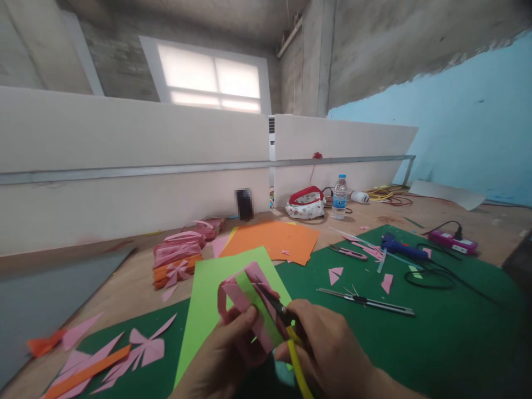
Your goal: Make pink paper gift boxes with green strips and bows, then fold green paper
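Note:
My left hand (226, 354) pinches a folded loop of pink paper (243, 296) from below, at the bottom centre of the view. My right hand (328, 346) grips yellow-handled scissors (278, 310), whose dark blades point up-left into the pink paper. Both hands hover over a light green sheet (208, 299) lying on a dark green cutting mat (415, 332).
Orange sheets (272, 239) and a stack of pink and orange paper bows (177, 257) lie behind. Pink scraps (141, 349), a craft knife (366, 302), a blue glue gun (401, 246), a power strip (453, 241), a water bottle (339, 197) and white partition boards (124, 160) surround the mat.

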